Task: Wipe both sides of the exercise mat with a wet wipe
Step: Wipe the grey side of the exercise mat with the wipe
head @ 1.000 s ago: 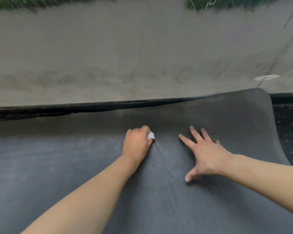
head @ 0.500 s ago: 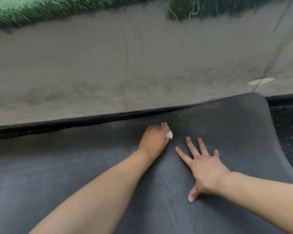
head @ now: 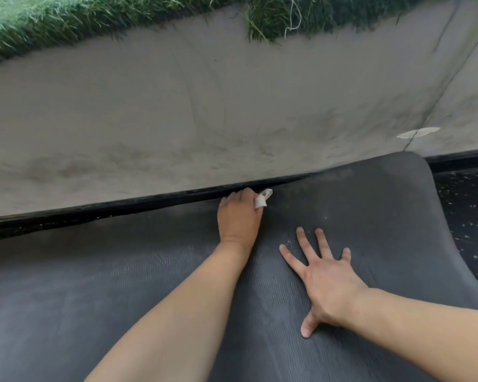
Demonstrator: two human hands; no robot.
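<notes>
Head view: left hand (head: 239, 216) presses wet wipe (head: 262, 199) on exercise mat (head: 370, 205).

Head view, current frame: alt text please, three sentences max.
The left hand grips a white wipe and presses it on a dark mat at the mat's far edge. The right hand lies flat on the mat, fingers spread. Beyond the mat lie grey pavement and grass.

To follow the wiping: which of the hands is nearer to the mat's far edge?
Left. The left hand, holding the wet wipe, is at the mat's far edge; the right hand lies flat, nearer the person.
</notes>
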